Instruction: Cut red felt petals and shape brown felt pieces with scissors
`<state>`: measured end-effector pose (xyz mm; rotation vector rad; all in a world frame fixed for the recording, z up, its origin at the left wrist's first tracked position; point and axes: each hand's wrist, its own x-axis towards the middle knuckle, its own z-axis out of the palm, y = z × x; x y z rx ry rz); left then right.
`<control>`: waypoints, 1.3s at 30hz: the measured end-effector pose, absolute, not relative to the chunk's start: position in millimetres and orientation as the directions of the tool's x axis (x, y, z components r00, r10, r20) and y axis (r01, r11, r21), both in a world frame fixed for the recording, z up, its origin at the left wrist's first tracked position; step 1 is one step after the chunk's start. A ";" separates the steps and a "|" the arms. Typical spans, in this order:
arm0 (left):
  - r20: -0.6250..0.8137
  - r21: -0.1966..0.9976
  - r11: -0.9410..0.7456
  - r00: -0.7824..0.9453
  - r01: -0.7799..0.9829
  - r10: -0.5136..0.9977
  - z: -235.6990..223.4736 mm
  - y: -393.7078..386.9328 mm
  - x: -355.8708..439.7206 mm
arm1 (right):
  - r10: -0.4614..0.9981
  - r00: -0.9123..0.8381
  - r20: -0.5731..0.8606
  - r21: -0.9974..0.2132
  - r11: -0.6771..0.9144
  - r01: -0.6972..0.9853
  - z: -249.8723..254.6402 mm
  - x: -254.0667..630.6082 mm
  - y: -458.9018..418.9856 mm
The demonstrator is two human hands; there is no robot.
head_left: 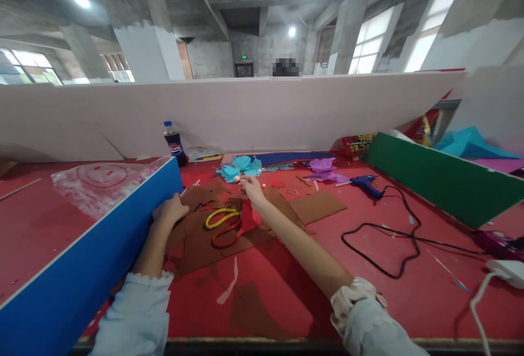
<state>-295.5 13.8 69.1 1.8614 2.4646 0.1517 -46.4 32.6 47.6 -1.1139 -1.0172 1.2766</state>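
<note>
My left hand (168, 211) is closed, its fingers curled down beside the upright blue board (110, 236); what they hold, if anything, is hidden. Farther out, my right hand (252, 191) pinches at a small pale thing too tiny to name. Its fingertips are just in front of the light-blue crepe paper flowers (240, 168). Between my two arms, yellow-and-red-handled scissors (224, 227) lie on cut brown paper (204, 247). A piece of red paper (249, 218) lies under my right wrist, and brown scraps surround both hands.
A cola bottle (175, 144) stands by the white partition (245, 116). To the right are purple crepe paper (321, 167), a blue glue gun (368, 184) with a looping black cord (403, 268), a green board (442, 181) and a white plug (507, 273). A plastic bag (98, 178) lies left.
</note>
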 end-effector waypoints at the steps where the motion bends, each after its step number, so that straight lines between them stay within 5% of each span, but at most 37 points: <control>1: 0.014 0.087 0.276 -0.278 0.957 0.960 71.6 11.4 -292.8 | 0.998 0.054 0.008 -0.992 0.015 -0.122 46.2 -49.1 34.3; 7: 0.146 -0.024 0.234 -0.228 0.972 0.963 80.9 1.3 -274.8 | 0.994 0.005 0.106 -0.969 0.102 0.226 40.5 -73.6 50.3; 12: 0.280 0.021 0.146 -0.146 0.989 0.949 80.0 0.1 -260.9 | 0.994 0.041 0.104 -0.921 0.081 0.381 35.4 -94.4 66.7; 19: 0.306 0.081 0.115 -0.135 0.990 0.943 68.7 7.2 -265.9 | 0.996 0.045 0.080 -0.921 0.057 0.386 31.0 -95.5 73.0; 24: 0.404 0.286 -0.127 0.001 0.950 0.915 61.2 16.9 -259.7 | 0.999 -0.033 0.017 -0.968 0.025 0.249 39.6 -78.2 82.8; 27: 0.398 0.576 -0.251 0.002 0.778 0.918 58.9 20.8 -247.2 | 0.992 -0.125 -0.021 -0.991 -0.004 0.132 51.8 -68.1 85.7; 30: 0.244 0.854 -0.171 -0.087 0.491 0.966 57.7 21.5 -232.3 | 0.972 -0.226 -0.060 -0.998 -0.060 0.007 61.7 -59.1 79.3; 36: 0.107 0.970 -0.086 -0.079 0.228 0.991 61.2 16.2 -217.0 | 0.904 -0.417 -0.098 -0.987 -0.141 -0.075 56.5 -48.6 57.4; 39: 0.045 0.990 -0.053 -0.066 -0.127 0.997 66.1 12.3 -218.4 | 0.879 -0.470 -0.080 -0.994 -0.106 -0.030 51.2 -50.3 50.7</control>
